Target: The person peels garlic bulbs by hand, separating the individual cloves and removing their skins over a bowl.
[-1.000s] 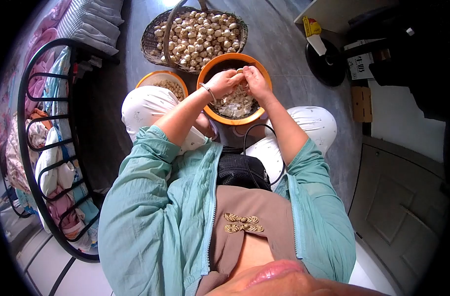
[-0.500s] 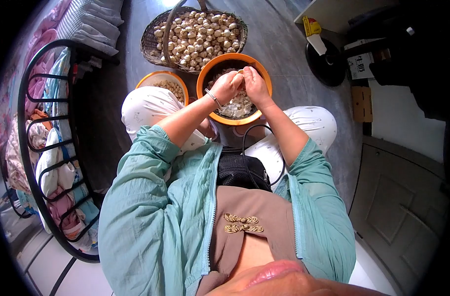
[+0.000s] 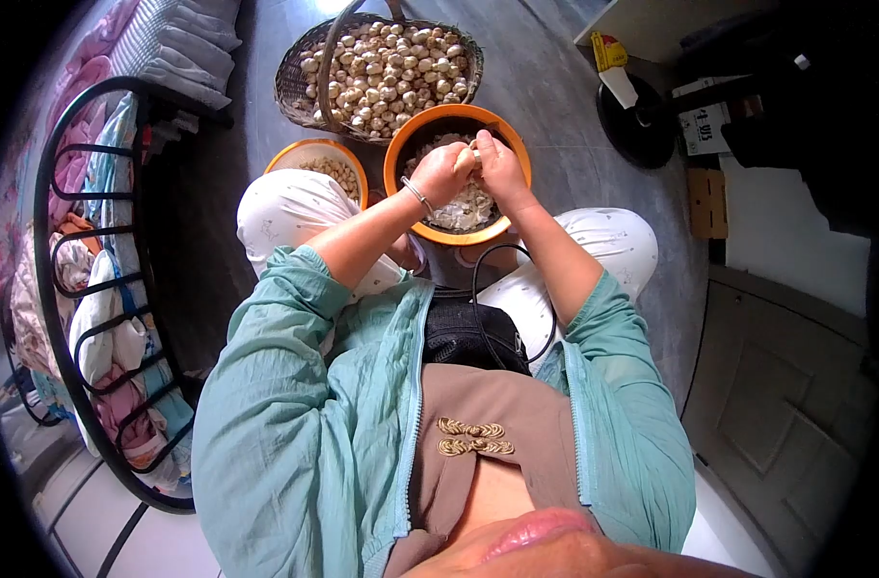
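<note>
My left hand (image 3: 441, 175), with a bracelet at its wrist, and my right hand (image 3: 500, 171) meet over an orange-rimmed basin (image 3: 525, 154). Between their closed fingertips is a small pale piece of garlic (image 3: 476, 155), partly covered by the fingers. Papery garlic skins (image 3: 466, 210) lie in the basin below. To the left, a smaller orange-rimmed bowl (image 3: 309, 144) holds pale garlic cloves (image 3: 335, 171). Behind the basins, a wicker basket (image 3: 290, 91) is heaped with whole garlic bulbs (image 3: 391, 77).
A black metal rack (image 3: 46, 212) with clothes stands at the left. My knees in white trousers (image 3: 603, 241) flank the basin. A black bag (image 3: 468, 332) with a cable sits at my lap. A grey door panel (image 3: 772, 376) and a round black base (image 3: 637, 125) are at the right.
My fingers have shifted slightly around the garlic piece, and the left hand has turned a little. The basins and basket have not moved.
</note>
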{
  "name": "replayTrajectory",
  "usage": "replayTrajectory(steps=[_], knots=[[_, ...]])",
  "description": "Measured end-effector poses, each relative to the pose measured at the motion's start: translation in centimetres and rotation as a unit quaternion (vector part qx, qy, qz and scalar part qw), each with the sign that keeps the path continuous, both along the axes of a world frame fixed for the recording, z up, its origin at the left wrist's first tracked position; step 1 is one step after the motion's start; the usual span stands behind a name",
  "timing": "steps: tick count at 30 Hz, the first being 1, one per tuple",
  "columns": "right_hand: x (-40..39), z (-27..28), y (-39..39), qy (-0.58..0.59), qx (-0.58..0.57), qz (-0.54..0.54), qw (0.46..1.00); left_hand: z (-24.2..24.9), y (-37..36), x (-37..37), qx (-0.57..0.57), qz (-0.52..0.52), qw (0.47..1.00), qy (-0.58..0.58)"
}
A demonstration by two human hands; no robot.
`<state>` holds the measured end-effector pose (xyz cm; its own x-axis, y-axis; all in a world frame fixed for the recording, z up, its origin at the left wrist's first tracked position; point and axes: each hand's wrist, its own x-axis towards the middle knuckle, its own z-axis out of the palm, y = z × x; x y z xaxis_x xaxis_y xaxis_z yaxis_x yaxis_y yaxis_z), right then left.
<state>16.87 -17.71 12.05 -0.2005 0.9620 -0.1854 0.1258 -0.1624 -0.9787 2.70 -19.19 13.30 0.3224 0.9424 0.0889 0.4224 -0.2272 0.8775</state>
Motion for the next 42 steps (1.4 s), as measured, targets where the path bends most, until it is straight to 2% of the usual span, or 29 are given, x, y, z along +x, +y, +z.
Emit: replayTrajectory(steps=[1,3,4,6,7,9,11,12,14,16,20,22,23,25,28,31,34,38,42], knots=[[0.2,0.0,0.0,0.0,0.0,0.001,1.0,0.4,-0.2,0.1,-0.094,0.018,0.995,-0.019],[0.6,0.0,0.1,0.064,-0.096,0.023,0.993,1.1,-0.4,0.0,-0.1,0.019,0.994,-0.028],[1.0,0.1,0.3,0.064,-0.096,0.023,0.993,1.3,-0.4,0.1,-0.106,0.019,0.994,-0.037],[1.6,0.4,0.7,0.23,-0.253,0.073,0.937,1.4,-0.4,0.2,-0.092,0.033,0.995,-0.021],[1.2,1.4,0.5,0.23,-0.253,0.073,0.937,1.3,-0.4,0.2,-0.079,0.046,0.996,-0.005],[0.3,3.2,0.0,0.168,-0.262,-0.029,0.95,1.2,-0.3,0.2,-0.043,0.052,0.998,0.009],[0.9,2.7,0.5,0.177,-0.279,-0.007,0.944,1.1,0.0,-0.1,-0.007,0.058,0.998,0.023],[1.2,2.3,0.7,0.187,-0.296,0.015,0.936,1.1,0.2,-0.4,0.019,0.026,0.999,0.035],[1.6,1.5,0.9,0.215,-0.294,0.03,0.931,1.2,0.4,-0.7,0.045,-0.006,0.998,0.048],[1.6,1.3,1.0,0.243,-0.293,0.044,0.924,1.6,0.4,-0.8,-0.032,0.008,0.999,0.023],[1.7,1.5,1.1,0.287,-0.297,0.041,0.91,1.5,0.9,-1.2,-0.04,0.014,0.999,0.018],[1.6,2.3,0.9,0.3,-0.295,0.039,0.906,1.0,1.2,-1.4,0.039,-0.023,0.997,0.055],[1.6,2.7,0.9,0.305,-0.282,0.039,0.909,0.7,1.3,-1.5,0.039,-0.023,0.997,0.055],[1.7,2.8,0.9,0.311,-0.27,0.039,0.911,1.6,1.2,-1.4,-0.085,0.007,0.996,0.011],[1.8,2.0,1.3,0.27,-0.249,0.028,0.93,0.9,1.5,-1.6,-0.017,0.007,0.999,0.036],[1.9,2.0,1.4,0.265,-0.24,0.028,0.933,0.4,1.5,-1.8,-0.051,0.026,0.998,0.001],[1.9,2.5,1.2,0.281,-0.265,0.007,0.922,0.2,1.9,-2.2,-0.031,0.02,0.999,-0.008],[1.9,2.1,1.3,0.292,-0.281,0.012,0.914,0.4,2.0,-2.4,0.03,0.023,0.998,0.044],[1.7,2.0,1.0,0.274,-0.27,0.032,0.923,0.4,1.9,-2.3,0.001,0.04,0.999,0.036]])
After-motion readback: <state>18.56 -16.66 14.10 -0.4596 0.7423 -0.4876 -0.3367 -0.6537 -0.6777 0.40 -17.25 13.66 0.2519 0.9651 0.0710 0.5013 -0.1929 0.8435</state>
